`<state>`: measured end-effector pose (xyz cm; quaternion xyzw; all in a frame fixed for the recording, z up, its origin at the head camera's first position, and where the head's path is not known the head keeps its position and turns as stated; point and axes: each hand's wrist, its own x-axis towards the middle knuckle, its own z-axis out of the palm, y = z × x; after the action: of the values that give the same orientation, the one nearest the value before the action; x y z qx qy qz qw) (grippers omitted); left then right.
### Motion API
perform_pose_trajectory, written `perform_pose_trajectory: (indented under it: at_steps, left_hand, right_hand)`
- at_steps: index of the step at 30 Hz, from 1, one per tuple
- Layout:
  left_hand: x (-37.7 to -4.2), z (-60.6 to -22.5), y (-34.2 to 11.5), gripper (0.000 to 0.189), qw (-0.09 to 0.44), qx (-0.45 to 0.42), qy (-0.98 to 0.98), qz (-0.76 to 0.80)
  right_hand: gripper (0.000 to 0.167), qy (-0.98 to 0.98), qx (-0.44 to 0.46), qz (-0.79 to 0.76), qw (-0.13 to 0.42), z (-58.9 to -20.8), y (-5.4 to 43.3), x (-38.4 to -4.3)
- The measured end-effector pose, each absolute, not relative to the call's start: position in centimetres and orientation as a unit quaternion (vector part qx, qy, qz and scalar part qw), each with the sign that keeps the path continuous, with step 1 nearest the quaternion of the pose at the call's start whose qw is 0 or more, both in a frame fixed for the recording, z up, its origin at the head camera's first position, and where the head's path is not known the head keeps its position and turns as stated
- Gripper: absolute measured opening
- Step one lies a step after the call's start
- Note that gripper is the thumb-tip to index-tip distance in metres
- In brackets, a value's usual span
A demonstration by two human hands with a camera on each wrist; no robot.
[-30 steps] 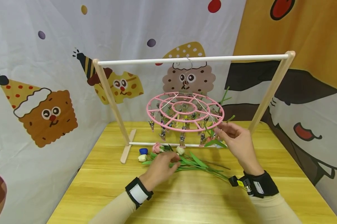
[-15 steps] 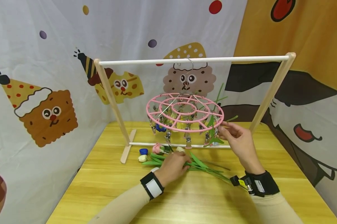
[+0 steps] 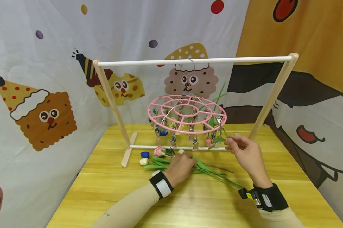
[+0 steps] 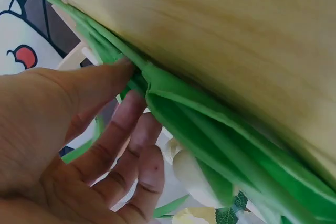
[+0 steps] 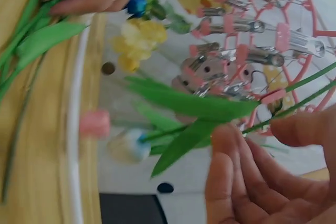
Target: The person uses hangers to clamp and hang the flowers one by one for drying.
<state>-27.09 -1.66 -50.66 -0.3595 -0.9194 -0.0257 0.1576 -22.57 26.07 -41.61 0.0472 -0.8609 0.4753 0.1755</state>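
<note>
1. Stems (image 3: pixel 217 174) are being pinched by L hand (image 3: pixel 181 166) btwn thumb & index, other fingers being kept loosely bent, low over tbl (image 3: pixel 205 202).
2. R hand (image 3: pixel 246 152) is being held up just beside R edge of rack (image 3: pixel 182 131), thumb & fingertips parted; leaves (image 5: pixel 210 107) are being met or nearly met by fingertips, contact can't be told.
3. One stem nr R hand is being gripped by a pink-tipped clip (image 5: pixel 273 96).
4. A blue-white flower (image 5: pixel 128 145) & a pink flower (image 3: pixel 207 142) are being hung heads down nr R hand; both are being blurred in R wrist view.
5. Yellow flowers (image 5: pixel 136 40) are being hung under rack.
6. Rack is being carried by top bar (image 3: pixel 131 63) via a hook.
7. Blue tulip (image 3: pixel 144 154), white tulip (image 3: pixel 143 161) & pink rose (image 3: pixel 158 151) are being supported by tbl, left of L hand.
</note>
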Motion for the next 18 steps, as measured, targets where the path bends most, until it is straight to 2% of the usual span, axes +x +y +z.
perform_pose_trajectory:
  at_steps: [4, 8, 13, 18]
  left_hand:
    - [-27.3, -50.5, -1.7, 0.02, 0.171, -0.366, -0.915, -0.023]
    - [-27.3, -50.2, -2.0, 0.018, 0.177, -0.366, -0.913, -0.042]
    - [-26.9, -49.8, -2.4, 0.015, 0.197, -0.374, -0.902, -0.087]
    - [-26.3, -49.1, -2.6, 0.012, 0.229, -0.381, -0.887, -0.123]
  right_hand:
    - [0.029, -0.907, 0.067, 0.389, 0.144, -43.1, 26.8, -22.1]
    - [0.02, -0.931, 0.085, 0.337, 0.112, -44.8, 27.3, -21.6]
    - [0.022, -0.939, 0.085, 0.32, 0.093, -46.6, 27.5, -20.6]
    - [0.024, -0.927, 0.084, 0.347, 0.116, -47.3, 27.5, -19.7]
